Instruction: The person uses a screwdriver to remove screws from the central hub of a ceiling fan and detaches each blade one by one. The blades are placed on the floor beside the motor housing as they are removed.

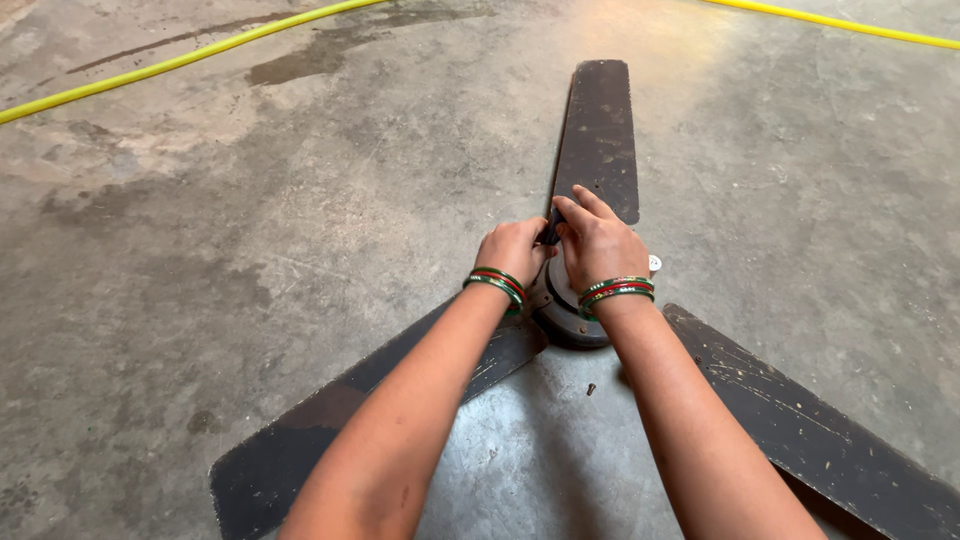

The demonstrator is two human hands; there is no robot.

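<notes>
A dark ceiling fan lies flat on the concrete floor, its round motor hub under my wrists. One blade points away from me; two others spread toward the lower left and lower right. My left hand and my right hand are together over the hub at the root of the far blade. Both close around a small dark tool or handle, mostly hidden by the fingers. Red and green bangles ring both wrists.
A small loose screw lies on the floor just in front of the hub. A yellow hose runs across the upper left, and another stretch crosses the top right. A damp patch darkens the concrete.
</notes>
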